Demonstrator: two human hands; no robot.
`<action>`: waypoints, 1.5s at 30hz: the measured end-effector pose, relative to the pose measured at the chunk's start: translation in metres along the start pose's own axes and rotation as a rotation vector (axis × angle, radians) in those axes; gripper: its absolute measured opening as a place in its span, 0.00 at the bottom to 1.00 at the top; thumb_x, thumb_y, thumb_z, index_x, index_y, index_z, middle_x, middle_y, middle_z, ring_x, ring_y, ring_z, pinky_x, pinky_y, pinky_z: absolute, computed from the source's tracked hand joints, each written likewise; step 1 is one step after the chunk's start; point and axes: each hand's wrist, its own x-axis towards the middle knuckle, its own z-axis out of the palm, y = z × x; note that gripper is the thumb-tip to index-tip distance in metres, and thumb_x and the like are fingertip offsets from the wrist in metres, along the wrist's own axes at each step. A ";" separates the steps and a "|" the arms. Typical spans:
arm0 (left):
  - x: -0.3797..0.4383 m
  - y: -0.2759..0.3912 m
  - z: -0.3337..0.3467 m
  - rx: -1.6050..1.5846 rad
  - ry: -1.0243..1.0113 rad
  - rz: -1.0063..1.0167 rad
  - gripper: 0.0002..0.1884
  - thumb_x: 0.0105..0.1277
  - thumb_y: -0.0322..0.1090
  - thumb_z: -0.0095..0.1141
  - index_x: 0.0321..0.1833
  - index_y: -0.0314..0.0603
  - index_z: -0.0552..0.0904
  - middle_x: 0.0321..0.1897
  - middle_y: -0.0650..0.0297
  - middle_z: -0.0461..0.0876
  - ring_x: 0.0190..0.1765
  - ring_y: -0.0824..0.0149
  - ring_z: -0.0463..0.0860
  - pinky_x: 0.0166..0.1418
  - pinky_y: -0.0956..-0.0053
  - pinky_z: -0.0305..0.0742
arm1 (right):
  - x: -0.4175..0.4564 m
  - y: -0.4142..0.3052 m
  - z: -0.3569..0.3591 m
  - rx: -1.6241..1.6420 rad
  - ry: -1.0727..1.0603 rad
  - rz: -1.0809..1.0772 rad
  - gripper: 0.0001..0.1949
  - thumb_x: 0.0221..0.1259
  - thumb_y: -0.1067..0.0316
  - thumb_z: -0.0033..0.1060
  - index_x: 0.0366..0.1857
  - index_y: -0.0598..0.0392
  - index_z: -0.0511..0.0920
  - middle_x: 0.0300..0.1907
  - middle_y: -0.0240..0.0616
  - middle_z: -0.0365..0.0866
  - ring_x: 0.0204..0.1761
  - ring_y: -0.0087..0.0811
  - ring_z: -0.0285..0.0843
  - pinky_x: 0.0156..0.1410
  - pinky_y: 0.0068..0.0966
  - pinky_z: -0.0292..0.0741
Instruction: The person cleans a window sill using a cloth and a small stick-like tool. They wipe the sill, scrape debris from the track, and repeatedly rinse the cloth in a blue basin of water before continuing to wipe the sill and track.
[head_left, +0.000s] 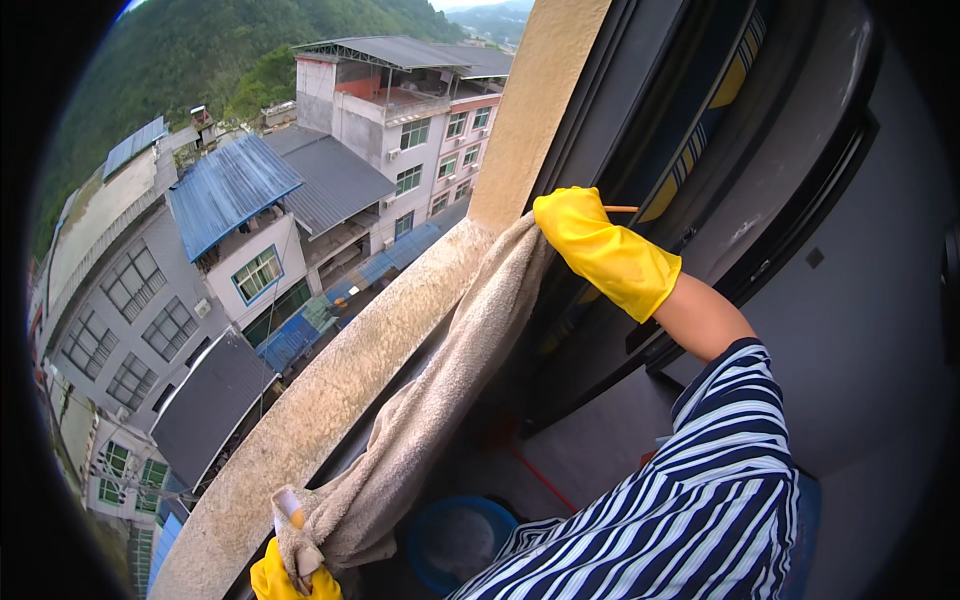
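Observation:
A long beige-grey towel hangs stretched along the window frame, just inside the rough outer sill. My right hand, in a yellow rubber glove, grips its upper end beside the dark frame. A thin orange stick-like piece shows just past that fist; whether I hold it cannot be told. At the bottom edge my left hand, also gloved in yellow and partly cut off by the picture, holds the bunched lower end of the cloth.
Below the towel, on the floor, stands a blue basin with cloudy or foamy liquid. A red rod lies near it. Sliding window panels and a curtain are at the right. Outside the opening, buildings lie far below.

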 end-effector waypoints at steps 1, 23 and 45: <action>0.000 0.000 0.000 0.000 -0.003 -0.007 0.08 0.61 0.31 0.70 0.41 0.37 0.87 0.33 0.58 0.87 0.33 0.58 0.85 0.41 0.68 0.79 | 0.005 0.003 0.002 -0.004 -0.012 -0.015 0.15 0.35 0.71 0.79 0.33 0.49 0.86 0.36 0.43 0.89 0.44 0.45 0.88 0.45 0.36 0.81; 0.003 0.008 0.000 -0.048 -0.007 -0.075 0.06 0.62 0.29 0.70 0.37 0.35 0.86 0.33 0.57 0.86 0.33 0.59 0.85 0.40 0.70 0.79 | 0.030 -0.078 0.070 0.023 -0.134 -0.211 0.13 0.48 0.62 0.74 0.41 0.44 0.87 0.43 0.30 0.89 0.49 0.38 0.86 0.52 0.37 0.77; 0.002 0.008 0.006 0.065 0.040 -0.116 0.08 0.61 0.31 0.71 0.39 0.36 0.86 0.34 0.55 0.87 0.36 0.55 0.86 0.45 0.67 0.80 | -0.006 -0.027 0.030 0.370 0.027 -0.114 0.11 0.51 0.70 0.67 0.39 0.53 0.82 0.35 0.45 0.86 0.41 0.51 0.85 0.45 0.41 0.80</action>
